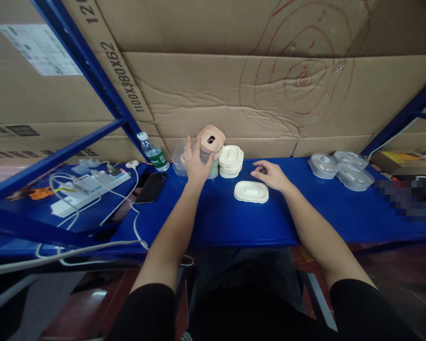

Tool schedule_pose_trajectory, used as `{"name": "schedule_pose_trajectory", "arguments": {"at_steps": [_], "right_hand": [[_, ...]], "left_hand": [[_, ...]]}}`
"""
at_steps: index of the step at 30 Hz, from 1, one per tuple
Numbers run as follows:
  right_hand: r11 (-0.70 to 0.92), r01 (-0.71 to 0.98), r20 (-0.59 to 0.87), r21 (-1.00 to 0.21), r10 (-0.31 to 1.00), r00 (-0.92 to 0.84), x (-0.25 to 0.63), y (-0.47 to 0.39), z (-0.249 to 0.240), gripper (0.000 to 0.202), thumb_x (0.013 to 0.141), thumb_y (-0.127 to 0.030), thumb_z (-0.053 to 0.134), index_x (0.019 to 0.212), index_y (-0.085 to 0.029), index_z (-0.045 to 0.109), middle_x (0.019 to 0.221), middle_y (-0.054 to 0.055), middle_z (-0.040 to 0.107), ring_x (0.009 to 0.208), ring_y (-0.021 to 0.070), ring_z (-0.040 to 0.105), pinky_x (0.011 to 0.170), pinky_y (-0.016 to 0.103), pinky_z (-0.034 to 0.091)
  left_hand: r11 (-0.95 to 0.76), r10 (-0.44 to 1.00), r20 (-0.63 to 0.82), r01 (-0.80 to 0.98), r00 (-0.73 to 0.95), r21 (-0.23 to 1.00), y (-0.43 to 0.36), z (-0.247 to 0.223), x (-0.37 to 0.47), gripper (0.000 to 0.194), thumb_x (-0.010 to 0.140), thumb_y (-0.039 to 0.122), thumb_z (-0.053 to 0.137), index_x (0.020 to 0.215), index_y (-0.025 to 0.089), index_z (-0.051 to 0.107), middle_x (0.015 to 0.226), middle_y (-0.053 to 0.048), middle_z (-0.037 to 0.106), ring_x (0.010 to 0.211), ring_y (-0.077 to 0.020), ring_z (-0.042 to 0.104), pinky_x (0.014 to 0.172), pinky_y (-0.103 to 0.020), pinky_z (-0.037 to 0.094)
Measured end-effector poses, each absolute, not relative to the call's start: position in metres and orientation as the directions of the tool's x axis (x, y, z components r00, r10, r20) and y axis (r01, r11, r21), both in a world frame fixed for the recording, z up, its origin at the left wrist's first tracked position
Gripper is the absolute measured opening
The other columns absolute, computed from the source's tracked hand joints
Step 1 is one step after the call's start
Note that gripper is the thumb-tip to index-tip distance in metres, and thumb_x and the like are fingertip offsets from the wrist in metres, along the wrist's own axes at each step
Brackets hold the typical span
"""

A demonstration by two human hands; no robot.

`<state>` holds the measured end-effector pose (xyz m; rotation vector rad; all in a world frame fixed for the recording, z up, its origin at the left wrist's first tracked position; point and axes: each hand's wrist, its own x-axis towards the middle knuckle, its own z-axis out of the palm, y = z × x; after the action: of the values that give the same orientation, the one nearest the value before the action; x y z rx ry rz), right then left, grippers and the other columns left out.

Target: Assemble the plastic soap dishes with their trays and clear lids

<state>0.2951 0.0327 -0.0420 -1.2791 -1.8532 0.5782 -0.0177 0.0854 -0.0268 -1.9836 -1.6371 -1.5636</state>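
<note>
My left hand (198,163) is at a peach-coloured piece (217,135) with a dark oval opening, on top of a stack. Its fingers are spread, with index finger and thumb at the piece's near-left edge; a firm grip does not show. Pale green pieces (213,169) show below, partly hidden by the hand. Beside them stands a stack of cream-coloured pieces (230,163). My right hand (270,175) hovers with loosely bent, parted fingers and holds nothing. Just below and left of it, a cream oval piece (251,191) with a raised middle lies flat on the blue table (230,225).
Clear plastic containers (179,161) stand left of the stacks, near a water bottle (154,152) and a black phone (151,187). White power strips (92,192) with cables lie farther left. Several clear lidded containers (355,176) sit at right. Cardboard (206,90) walls the back.
</note>
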Motion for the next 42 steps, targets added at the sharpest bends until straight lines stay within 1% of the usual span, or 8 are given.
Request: {"name": "schedule_pose_trajectory", "arguments": {"at_steps": [6,11,16,23,29,33,36,42], "right_hand": [[0.472,0.726,0.07,-0.5,0.857,-0.51,0.299,0.023,-0.037,0.104,0.067,-0.067,0.093,0.155,-0.023,0.06,0.152,0.017,0.065,0.142,0.0417,0.059,0.12,0.06,0.045],[0.5,0.801,-0.063,-0.33,0.835,-0.547,0.291,0.02,-0.046,0.109,0.059,-0.06,0.098,0.158,-0.035,0.058,0.152,0.012,0.066,0.142,0.0476,0.057,0.12,0.068,0.04],[0.526,0.701,0.061,-0.482,0.818,-0.572,0.29,0.019,-0.04,0.097,0.067,-0.049,0.095,0.155,-0.025,0.061,0.143,0.015,0.069,0.134,0.0421,0.063,0.115,0.059,0.05],[0.506,0.498,0.205,-0.705,0.817,-0.539,0.294,0.018,-0.03,0.081,0.073,-0.056,0.092,0.144,-0.026,0.068,0.141,0.011,0.072,0.129,0.0374,0.067,0.116,0.059,0.05],[0.443,0.238,0.341,-0.865,0.864,-0.37,0.298,0.026,-0.032,0.071,0.076,-0.067,0.088,0.133,-0.026,0.073,0.133,0.011,0.076,0.114,0.0316,0.074,0.1,0.051,0.061],[0.458,0.062,0.434,-0.887,0.872,-0.225,0.3,0.027,-0.027,0.056,0.081,-0.073,0.082,0.113,-0.027,0.079,0.107,0.007,0.081,0.091,0.0238,0.076,0.084,0.042,0.064],[0.567,0.097,0.555,-0.818,0.822,-0.126,0.296,0.025,-0.024,0.051,0.074,-0.071,0.09,0.097,-0.026,0.079,0.095,0.005,0.079,0.083,0.0225,0.074,0.08,0.041,0.063],[0.758,0.369,0.808,-0.538,0.588,-0.03,0.274,0.034,-0.024,0.039,0.078,-0.059,0.092,0.098,-0.029,0.077,0.109,0.007,0.077,0.106,0.0287,0.074,0.1,0.051,0.059]], "left_hand": [[-0.442,0.591,0.802,0.796,-0.087,0.413,0.079,-0.035,-0.019,0.078,0.091,0.054,0.074,0.158,0.02,0.051,0.171,-0.024,0.042,0.157,-0.0446,0.04,0.125,-0.066,0.032],[-0.581,0.498,0.863,0.771,0.084,0.261,0.062,-0.046,-0.01,0.055,0.096,0.05,0.066,0.143,0.021,0.062,0.15,-0.02,0.064,0.141,-0.0386,0.059,0.118,-0.059,0.042],[-0.805,0.463,0.763,0.574,0.452,0.149,0.046,-0.049,0.012,0.037,0.101,0.048,0.062,0.124,0.02,0.072,0.121,-0.014,0.078,0.116,-0.0309,0.073,0.103,-0.05,0.056],[-0.906,0.404,0.611,0.39,0.681,0.164,0.041,-0.05,0.016,0.048,0.097,0.06,0.071,0.122,0.02,0.074,0.132,-0.016,0.076,0.125,-0.0325,0.071,0.107,-0.051,0.057],[-0.844,0.501,0.676,0.479,0.54,0.243,0.047,-0.05,0.01,0.036,0.101,0.055,0.069,0.108,0.021,0.075,0.112,-0.011,0.083,0.108,-0.0289,0.078,0.096,-0.048,0.059],[-0.82,0.512,0.744,0.502,0.43,0.275,0.047,-0.052,0.012,0.034,0.107,0.051,0.059,0.111,0.021,0.075,0.117,-0.011,0.081,0.112,-0.0274,0.077,0.1,-0.048,0.058],[-0.792,0.511,0.775,0.554,0.372,0.256,0.048,-0.053,0.013,0.034,0.108,0.048,0.056,0.121,0.021,0.074,0.127,-0.013,0.078,0.121,-0.0286,0.073,0.105,-0.048,0.056],[-0.651,0.496,0.86,0.707,0.121,0.276,0.057,-0.053,0.006,0.046,0.101,0.046,0.063,0.137,0.018,0.065,0.138,-0.018,0.071,0.131,-0.0348,0.066,0.112,-0.054,0.05]]}}
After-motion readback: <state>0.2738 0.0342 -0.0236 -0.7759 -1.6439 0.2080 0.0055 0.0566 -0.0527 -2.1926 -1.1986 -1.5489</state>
